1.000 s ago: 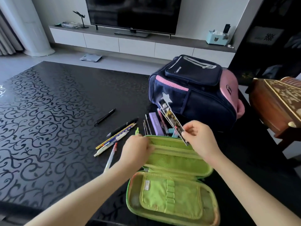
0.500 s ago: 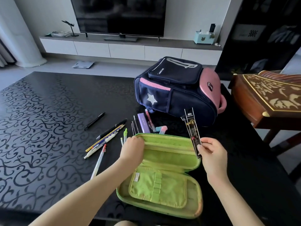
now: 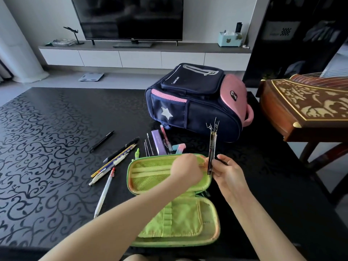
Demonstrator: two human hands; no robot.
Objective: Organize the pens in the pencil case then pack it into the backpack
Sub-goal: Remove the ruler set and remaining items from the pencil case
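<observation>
Right hand (image 3: pixel 228 171) pinching upright packet (image 3: pixel 212 147); left hand (image 3: pixel 185 171) on pencil case (image 3: pixel 148 178), fingers hidden

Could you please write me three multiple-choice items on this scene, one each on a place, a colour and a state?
1. Where is the backpack? A. beyond the case B. inside the case C. on the floor
2. What colour is the case? A. red B. green C. white
3. The right hand is: A. empty B. pinching a packet C. inside the backpack

Answers: 1 A, it stands past the case's far edge; 2 B, shell and lining are green; 3 B, its fingers pinch the slim packet, held upright.
</observation>
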